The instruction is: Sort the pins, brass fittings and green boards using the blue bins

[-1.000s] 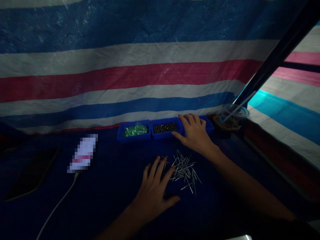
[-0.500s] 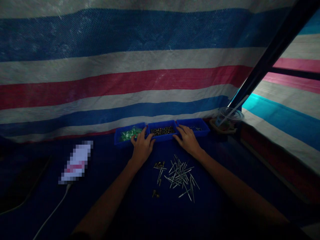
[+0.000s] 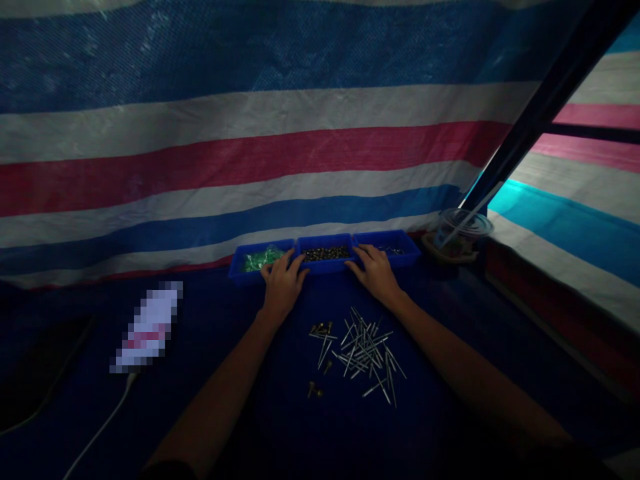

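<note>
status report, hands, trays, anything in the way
Left hand at left tray and middle tray. Right hand at middle tray and right tray. Metal pins, small brown pieces loose on table, apart from hands.

You are in what looks like a makeshift tent or stall set up as a small workspace. Striped tarp (image 3: 300,150) in blue, white and red hangs behind your bench (image 3: 280,407) like a wall; a dark pole (image 3: 533,127) slants up on your right, with brighter striped sheeting (image 3: 585,233) beyond it. Your light is dim. Blue trays (image 3: 327,265) of small parts in a row and loose metal rods (image 3: 367,350) before you give it a workshop look.
</note>
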A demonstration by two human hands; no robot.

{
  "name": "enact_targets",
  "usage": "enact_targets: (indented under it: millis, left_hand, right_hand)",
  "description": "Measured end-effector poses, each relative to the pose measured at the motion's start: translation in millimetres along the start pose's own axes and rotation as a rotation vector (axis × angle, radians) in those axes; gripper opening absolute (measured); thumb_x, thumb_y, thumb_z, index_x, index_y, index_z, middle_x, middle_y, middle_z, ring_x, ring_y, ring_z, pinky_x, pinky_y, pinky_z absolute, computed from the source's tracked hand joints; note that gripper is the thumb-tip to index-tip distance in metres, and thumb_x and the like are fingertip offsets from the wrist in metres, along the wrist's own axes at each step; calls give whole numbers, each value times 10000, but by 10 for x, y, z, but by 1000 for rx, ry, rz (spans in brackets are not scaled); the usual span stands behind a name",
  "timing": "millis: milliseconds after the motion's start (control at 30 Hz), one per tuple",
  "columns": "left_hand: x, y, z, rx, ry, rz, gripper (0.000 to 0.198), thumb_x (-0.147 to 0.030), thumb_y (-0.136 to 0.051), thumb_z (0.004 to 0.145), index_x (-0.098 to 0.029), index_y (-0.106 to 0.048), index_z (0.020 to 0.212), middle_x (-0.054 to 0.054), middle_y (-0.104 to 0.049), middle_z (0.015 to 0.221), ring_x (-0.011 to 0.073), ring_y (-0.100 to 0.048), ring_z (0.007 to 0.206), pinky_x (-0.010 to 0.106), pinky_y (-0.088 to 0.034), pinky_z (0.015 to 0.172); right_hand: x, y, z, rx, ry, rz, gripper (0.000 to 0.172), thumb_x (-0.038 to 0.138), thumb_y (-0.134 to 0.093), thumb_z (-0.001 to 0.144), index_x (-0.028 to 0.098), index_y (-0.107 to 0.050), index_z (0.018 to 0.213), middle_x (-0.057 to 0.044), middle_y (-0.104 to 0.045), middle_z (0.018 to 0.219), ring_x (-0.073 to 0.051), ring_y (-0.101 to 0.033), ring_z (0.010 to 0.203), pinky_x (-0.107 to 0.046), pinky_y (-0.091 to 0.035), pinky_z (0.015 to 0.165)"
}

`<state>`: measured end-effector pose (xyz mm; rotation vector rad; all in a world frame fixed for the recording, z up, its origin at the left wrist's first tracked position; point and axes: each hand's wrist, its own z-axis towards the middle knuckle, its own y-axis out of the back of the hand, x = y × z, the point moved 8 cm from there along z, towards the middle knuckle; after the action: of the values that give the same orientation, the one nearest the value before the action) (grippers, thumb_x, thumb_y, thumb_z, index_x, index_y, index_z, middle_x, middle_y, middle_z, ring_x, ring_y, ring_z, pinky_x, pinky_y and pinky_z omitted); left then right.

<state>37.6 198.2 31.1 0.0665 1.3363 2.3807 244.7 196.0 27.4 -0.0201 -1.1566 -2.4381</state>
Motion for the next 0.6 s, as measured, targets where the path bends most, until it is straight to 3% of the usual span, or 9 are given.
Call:
enact_targets:
  millis: [433, 600]
  left_hand:
    - [51, -10, -30, -9, -47, -67, 346, -258, -413, 932, -224, -525, 1258, 100, -522, 1361, 261, -536, 1144, 478, -282, 995]
    - [-63, 143, -91, -84, -13, -11, 414, -276, -478, 897, -218, -487, 1307, 122, -471, 1397, 318, -416, 1250, 552, -235, 1020]
  right_hand:
    - [-52, 2, -11, 1, 111, -6, 369, 324, -467, 915, 103, -604, 1177, -161, -617, 1174, -259, -577, 1073, -417, -454, 925]
    - [12, 91, -29, -28, 90, -40, 341, 312, -483, 899, 150, -610, 1172, -154, -599, 1211, -285, -534, 1118, -464, -431, 934]
